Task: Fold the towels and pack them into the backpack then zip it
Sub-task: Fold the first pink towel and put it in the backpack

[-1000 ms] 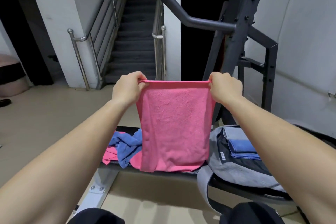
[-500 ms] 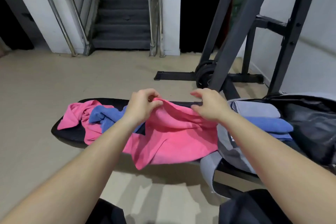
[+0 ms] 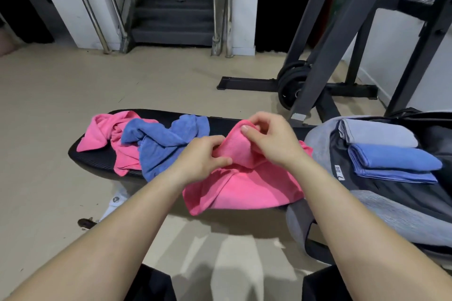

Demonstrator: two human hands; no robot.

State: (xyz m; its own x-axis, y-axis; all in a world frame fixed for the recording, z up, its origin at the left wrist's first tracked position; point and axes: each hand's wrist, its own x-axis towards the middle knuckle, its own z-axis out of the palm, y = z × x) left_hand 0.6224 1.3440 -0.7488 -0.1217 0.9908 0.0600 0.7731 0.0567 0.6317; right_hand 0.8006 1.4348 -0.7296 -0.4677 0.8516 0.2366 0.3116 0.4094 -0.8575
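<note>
- Head view: a black padded table [image 3: 220,124] stands on a beige floor [image 3: 49,105], seen from above.
- Left hand [image 3: 203,161]: its fingers are closed, pinching a fold of a pink towel [image 3: 244,188] that lies at the middle of the table.
- Right hand [image 3: 271,142]: its fingers grip the raised top corner of the same towel, with the thumb pressed on the cloth.
- The towel's lower part lies bunched on the table, and one corner hangs over the near edge.
- Backpack [image 3: 391,215]: grey, lying open on the table's right end, just beside the pink towel.
- Inside the backpack are folded towels: a grey towel [image 3: 376,133] at the far side and a blue folded towel [image 3: 393,160] next to it, nearer the camera, with another blue layer under it.
- Left end of the table: a loose pile, with a crumpled blue towel [image 3: 166,144] lying over a second pink towel [image 3: 105,129].
- Behind the table: a dark weight rack [image 3: 342,32] with plates [image 3: 291,85] at its base, and stairs [image 3: 173,0] with metal rails.
</note>
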